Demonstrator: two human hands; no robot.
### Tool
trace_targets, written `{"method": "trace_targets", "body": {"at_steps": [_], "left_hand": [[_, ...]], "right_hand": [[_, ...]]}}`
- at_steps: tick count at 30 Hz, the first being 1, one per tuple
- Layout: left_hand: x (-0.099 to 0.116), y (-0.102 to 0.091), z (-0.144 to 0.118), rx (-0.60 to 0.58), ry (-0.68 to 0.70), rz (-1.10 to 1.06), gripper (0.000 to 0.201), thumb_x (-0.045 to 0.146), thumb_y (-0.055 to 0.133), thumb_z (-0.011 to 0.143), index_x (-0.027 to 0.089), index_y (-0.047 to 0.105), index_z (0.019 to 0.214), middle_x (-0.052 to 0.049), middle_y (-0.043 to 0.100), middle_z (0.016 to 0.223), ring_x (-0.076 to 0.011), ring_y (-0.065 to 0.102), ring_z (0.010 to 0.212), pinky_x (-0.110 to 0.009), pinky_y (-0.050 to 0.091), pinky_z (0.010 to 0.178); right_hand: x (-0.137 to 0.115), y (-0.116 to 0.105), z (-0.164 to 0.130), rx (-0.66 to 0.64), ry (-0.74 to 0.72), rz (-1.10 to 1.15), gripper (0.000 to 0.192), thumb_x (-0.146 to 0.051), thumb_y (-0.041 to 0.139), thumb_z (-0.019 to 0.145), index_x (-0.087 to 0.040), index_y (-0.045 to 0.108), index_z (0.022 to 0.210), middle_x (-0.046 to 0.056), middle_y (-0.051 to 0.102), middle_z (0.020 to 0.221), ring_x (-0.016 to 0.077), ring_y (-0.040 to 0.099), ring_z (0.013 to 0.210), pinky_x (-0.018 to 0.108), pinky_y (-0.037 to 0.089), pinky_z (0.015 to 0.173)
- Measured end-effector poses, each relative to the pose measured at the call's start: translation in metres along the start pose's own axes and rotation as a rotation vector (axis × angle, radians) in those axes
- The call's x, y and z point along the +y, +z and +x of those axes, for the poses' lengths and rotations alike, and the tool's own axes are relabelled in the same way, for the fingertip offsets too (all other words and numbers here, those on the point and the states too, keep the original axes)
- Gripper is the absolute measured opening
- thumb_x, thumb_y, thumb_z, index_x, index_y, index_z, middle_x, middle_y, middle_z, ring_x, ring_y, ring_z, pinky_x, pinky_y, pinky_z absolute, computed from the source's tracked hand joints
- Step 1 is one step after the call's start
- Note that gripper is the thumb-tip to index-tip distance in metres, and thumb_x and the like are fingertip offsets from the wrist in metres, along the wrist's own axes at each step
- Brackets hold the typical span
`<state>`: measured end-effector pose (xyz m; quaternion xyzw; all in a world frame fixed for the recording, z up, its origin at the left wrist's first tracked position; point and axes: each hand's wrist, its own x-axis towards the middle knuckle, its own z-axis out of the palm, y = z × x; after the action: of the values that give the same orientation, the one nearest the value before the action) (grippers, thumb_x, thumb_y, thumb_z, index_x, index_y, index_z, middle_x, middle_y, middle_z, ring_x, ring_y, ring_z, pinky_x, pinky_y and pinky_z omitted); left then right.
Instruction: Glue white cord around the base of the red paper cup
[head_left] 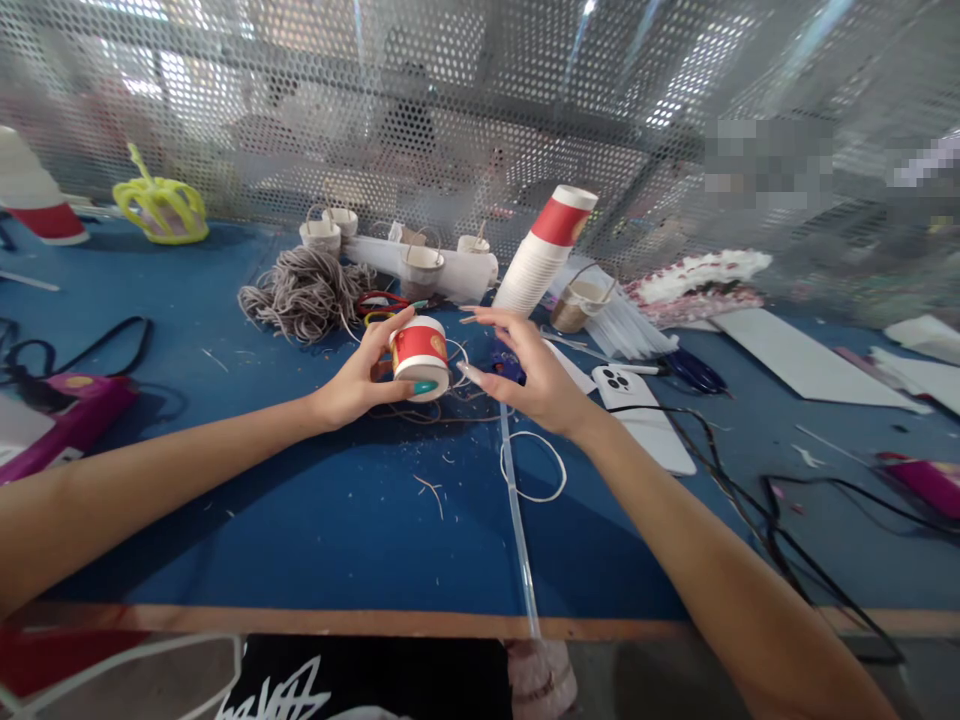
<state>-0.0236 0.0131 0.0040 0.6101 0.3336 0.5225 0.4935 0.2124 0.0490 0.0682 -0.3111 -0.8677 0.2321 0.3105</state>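
A small red and white paper cup [421, 345] is held above the blue table by my left hand [367, 368], with the thumb near its base and the fingers around its side. My right hand [529, 370] is just to the right of the cup, fingers spread and curved, not visibly gripping anything. Beneath it lies the blue glue gun's nozzle end [507, 360], partly hidden by the hand. A clear glue stick [519, 520] runs from there toward the table's front edge. A loop of white cord [564, 470] rests beside the stick.
Behind my hands stand a bundle of grey cord [307, 293], a leaning stack of paper cups [536, 250] and several small cord-wrapped cups, one a brown basket [577, 305]. A white phone [619, 382] and black cables [712, 450] lie right. A magenta tool [90, 405] lies left.
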Motion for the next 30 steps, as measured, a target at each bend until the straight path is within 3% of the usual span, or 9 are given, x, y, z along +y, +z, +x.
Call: {"method": "trace_targets", "body": {"at_steps": [3, 7, 18, 30], "left_hand": [[0.0, 0.0, -0.001, -0.018, 0.025, 0.028, 0.089, 0.03, 0.081, 0.069, 0.036, 0.037, 0.146, -0.007, 0.045, 0.141, -0.0374, 0.041, 0.135, -0.063, 0.035, 0.113], [0.0, 0.001, 0.0, -0.04, 0.021, 0.037, 0.093, 0.027, 0.081, 0.067, 0.038, 0.035, 0.147, -0.007, 0.043, 0.142, -0.0381, 0.039, 0.137, -0.063, 0.035, 0.113], [0.001, 0.002, 0.0, -0.034, 0.011, 0.024, 0.094, 0.025, 0.082, 0.064, 0.036, 0.036, 0.146, -0.007, 0.041, 0.145, -0.0379, 0.038, 0.138, -0.062, 0.034, 0.114], [0.0, 0.0, 0.0, -0.039, 0.009, 0.033, 0.094, 0.024, 0.081, 0.065, 0.034, 0.035, 0.146, -0.008, 0.043, 0.145, -0.0382, 0.034, 0.141, -0.064, 0.03, 0.116]], "right_hand": [[-0.001, 0.013, -0.003, -0.073, -0.01, 0.281, 0.061, -0.042, 0.073, 0.074, -0.027, 0.049, 0.129, 0.008, 0.047, 0.152, 0.0294, 0.04, 0.143, 0.051, 0.031, 0.12], [-0.003, 0.026, -0.005, -0.04, 0.068, 0.424, 0.062, -0.038, 0.08, 0.067, -0.026, 0.054, 0.121, 0.009, 0.055, 0.145, 0.0302, 0.049, 0.137, 0.051, 0.035, 0.119], [-0.004, 0.028, -0.003, 0.035, 0.073, 0.464, 0.052, -0.035, 0.082, 0.066, -0.025, 0.057, 0.111, 0.009, 0.062, 0.139, 0.029, 0.055, 0.133, 0.05, 0.039, 0.117], [-0.008, 0.029, -0.004, 0.02, 0.073, 0.474, 0.048, -0.034, 0.078, 0.069, -0.025, 0.054, 0.109, 0.01, 0.062, 0.137, 0.0273, 0.056, 0.131, 0.048, 0.041, 0.115]]}}
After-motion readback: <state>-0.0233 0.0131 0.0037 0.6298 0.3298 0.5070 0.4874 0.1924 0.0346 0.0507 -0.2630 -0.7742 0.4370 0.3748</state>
